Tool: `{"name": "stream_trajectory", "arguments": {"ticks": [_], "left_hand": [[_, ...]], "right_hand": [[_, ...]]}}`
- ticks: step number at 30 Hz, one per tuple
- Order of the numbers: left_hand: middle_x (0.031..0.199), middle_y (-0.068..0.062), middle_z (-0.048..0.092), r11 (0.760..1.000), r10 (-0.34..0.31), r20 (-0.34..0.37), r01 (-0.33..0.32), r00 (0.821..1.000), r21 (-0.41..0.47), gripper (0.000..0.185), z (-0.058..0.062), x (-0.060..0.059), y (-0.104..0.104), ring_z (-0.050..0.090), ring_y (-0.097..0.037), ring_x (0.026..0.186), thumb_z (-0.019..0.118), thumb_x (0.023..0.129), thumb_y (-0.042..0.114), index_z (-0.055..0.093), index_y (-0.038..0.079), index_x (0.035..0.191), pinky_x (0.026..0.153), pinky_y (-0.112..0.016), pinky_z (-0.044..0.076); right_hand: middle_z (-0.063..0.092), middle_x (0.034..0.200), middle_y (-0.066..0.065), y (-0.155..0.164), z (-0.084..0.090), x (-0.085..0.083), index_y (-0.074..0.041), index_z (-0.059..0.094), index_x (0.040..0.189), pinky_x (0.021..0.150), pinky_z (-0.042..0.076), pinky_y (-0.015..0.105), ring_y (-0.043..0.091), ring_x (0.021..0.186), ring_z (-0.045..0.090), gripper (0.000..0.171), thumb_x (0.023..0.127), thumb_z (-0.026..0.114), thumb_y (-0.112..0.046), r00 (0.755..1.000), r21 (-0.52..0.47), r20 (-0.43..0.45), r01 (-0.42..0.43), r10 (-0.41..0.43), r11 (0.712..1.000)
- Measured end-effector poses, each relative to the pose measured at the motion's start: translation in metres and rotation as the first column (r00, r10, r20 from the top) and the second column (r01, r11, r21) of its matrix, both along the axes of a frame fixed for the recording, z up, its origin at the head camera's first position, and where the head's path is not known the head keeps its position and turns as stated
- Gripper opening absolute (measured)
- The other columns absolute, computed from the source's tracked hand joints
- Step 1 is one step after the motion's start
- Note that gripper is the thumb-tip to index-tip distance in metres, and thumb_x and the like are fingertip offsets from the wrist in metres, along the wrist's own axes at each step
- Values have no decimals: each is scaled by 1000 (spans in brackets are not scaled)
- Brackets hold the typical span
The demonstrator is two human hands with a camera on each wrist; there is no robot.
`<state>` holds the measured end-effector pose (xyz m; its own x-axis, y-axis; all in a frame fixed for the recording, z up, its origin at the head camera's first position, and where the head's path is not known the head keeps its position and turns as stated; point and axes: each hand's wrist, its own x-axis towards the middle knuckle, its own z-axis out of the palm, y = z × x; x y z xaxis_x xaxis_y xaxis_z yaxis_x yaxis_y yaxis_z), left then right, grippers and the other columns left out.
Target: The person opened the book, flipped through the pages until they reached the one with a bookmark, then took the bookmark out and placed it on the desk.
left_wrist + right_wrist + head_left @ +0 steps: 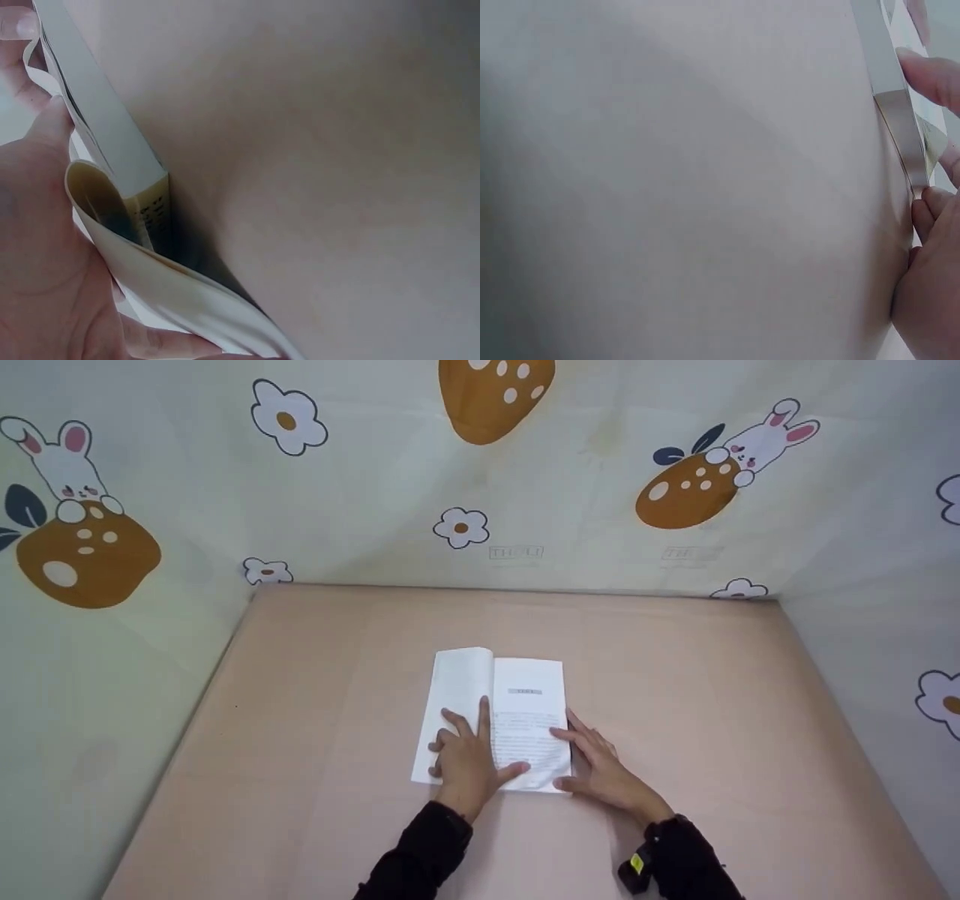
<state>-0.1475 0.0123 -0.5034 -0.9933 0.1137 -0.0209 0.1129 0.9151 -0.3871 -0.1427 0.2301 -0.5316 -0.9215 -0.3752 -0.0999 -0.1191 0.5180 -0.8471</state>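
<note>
A big bunny cloth [150,607] is hanging around the pink table [712,720]. An open book [517,697] is lying in the middle. The left hand [465,757] is pressing flat on the left pages, and the right hand [604,772] is touching the right edge, fingers straight. The bent pages could flip shut or crease if a hand slips. Nothing is standing in the way.

A makeshift home-like booth — cartoon bunny-and-flower cloth [375,487] walls round a plain pink tabletop [712,720].
</note>
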Motion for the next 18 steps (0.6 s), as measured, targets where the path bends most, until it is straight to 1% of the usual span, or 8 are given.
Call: {"name": "stream_trajectory", "arguments": {"ticks": [3,6,10,14,18], "left_hand": [[133,-29,47,1000,4,-5,-4,1000,15,113,1,0,0,58,-29,72,15,65,93,16,20,150,41,-27,47],[133,-29,47,1000,0,-5,0,1000,22,113,0,0,0,58,-29,72,16,65,93,17,19,150,42,-27,47],[134,-29,46,999,6,8,-6,1000,47,111,1,2,-1,58,-29,74,18,66,92,18,20,150,43,-28,47],[137,-29,42,991,18,41,-23,999,132,110,2,4,-1,59,-34,84,24,66,91,19,21,150,44,-29,50],[140,-30,38,977,21,88,-39,996,208,111,3,6,-3,59,-39,93,30,64,91,19,22,150,46,-31,52]], "right_hand": [[9,157,12,0,-1,-1,-14,43,138,108,-4,61,44,141,1,73,76,76,-31,999,-6,-36,12,-12,1000],[10,156,14,-1,-2,0,-12,38,141,108,-3,61,43,141,4,76,77,74,-31,998,-8,-54,21,-21,1000],[9,157,11,-4,-4,1,-11,31,145,109,-2,58,38,143,5,78,81,69,-33,998,0,-51,36,-36,999],[12,156,11,-6,-7,0,-11,30,146,109,0,58,38,142,10,74,84,66,-31,994,-3,-90,66,-66,998],[15,155,14,-8,-10,1,-10,31,145,108,3,58,39,141,15,70,86,63,-28,987,9,-141,73,-71,997]]}}
